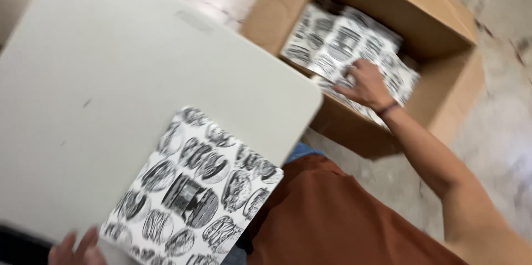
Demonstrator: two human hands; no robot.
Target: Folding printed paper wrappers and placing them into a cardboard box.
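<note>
My right hand point(363, 83) reaches into a brown cardboard box point(443, 26) on the floor and presses on a stack of flat black-and-white printed boxes point(343, 40) inside it. Whether the fingers grip one is hidden. My left hand point(75, 249) shows only at the bottom edge, fingers apart, touching the near corner of another flat printed box point(191, 190) that lies on the white table point(111, 60) and overhangs its front edge.
The table fills the left half of the view, its rounded corner point(313, 98) close to the cardboard box. Pale concrete floor point(499, 132) lies to the right. My orange garment point(332, 215) fills the lower middle.
</note>
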